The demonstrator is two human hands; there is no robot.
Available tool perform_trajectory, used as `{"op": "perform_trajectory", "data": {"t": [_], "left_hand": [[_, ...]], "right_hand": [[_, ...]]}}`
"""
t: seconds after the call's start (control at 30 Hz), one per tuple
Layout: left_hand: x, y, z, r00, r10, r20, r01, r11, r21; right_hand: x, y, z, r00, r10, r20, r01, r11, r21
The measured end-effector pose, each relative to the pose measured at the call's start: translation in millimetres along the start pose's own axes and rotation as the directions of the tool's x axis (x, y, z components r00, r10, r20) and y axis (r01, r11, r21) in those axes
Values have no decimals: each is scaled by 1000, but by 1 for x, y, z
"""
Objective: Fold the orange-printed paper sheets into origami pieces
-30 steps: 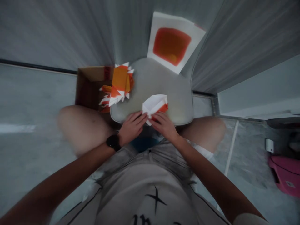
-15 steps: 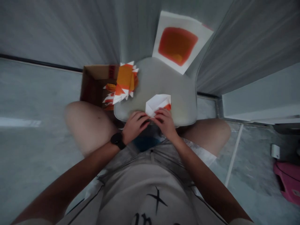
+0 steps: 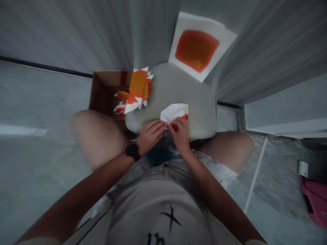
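Note:
A folded white paper with an orange underside (image 3: pixel 174 113) rests on the front of a grey cushioned seat (image 3: pixel 190 102). My right hand (image 3: pixel 180 134) pinches its lower edge, and my left hand (image 3: pixel 150 136), with a black watch (image 3: pixel 133 151) on the wrist, holds its left corner. The paper's lower part is hidden behind my fingers. Beyond my left hand, a pile of folded orange-and-white paper pieces (image 3: pixel 138 90) hangs over the seat's edge into a cardboard box (image 3: pixel 104 90).
A white sheet with an orange square (image 3: pixel 196 51) leans behind the seat. Grey ribbed panels (image 3: pixel 276 47) rise on both sides. My bare knees flank the seat. A white rod (image 3: pixel 255 175) and a pink object (image 3: pixel 315 202) lie on the grey floor at right.
My hands have drawn closer together on the paper, and less of its orange side shows. The whole scene has shifted slightly right in view.

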State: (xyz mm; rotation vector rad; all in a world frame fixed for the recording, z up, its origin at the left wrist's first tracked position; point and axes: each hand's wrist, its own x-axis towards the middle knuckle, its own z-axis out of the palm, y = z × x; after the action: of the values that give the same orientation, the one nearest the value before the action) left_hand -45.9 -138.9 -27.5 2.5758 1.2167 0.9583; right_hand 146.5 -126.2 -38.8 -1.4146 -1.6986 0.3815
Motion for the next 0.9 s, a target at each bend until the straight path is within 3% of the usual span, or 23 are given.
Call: {"op": "perform_trajectory", "data": {"t": [0.2,0.43,0.9], "left_hand": [[-15,7,-4,990,24,137,-31,998,56],[-24,23,-3,974,70,215,-98,987,125],[-30,35,10,973,5,233,-41,988,150]], "right_hand": [[-1,-3,1,999,36,-2,-36,999,-27],[-1,-6,4,998,53,-36,-55,997,-50],[0,-9,6,994,99,-47,-101,994,-43]]}}
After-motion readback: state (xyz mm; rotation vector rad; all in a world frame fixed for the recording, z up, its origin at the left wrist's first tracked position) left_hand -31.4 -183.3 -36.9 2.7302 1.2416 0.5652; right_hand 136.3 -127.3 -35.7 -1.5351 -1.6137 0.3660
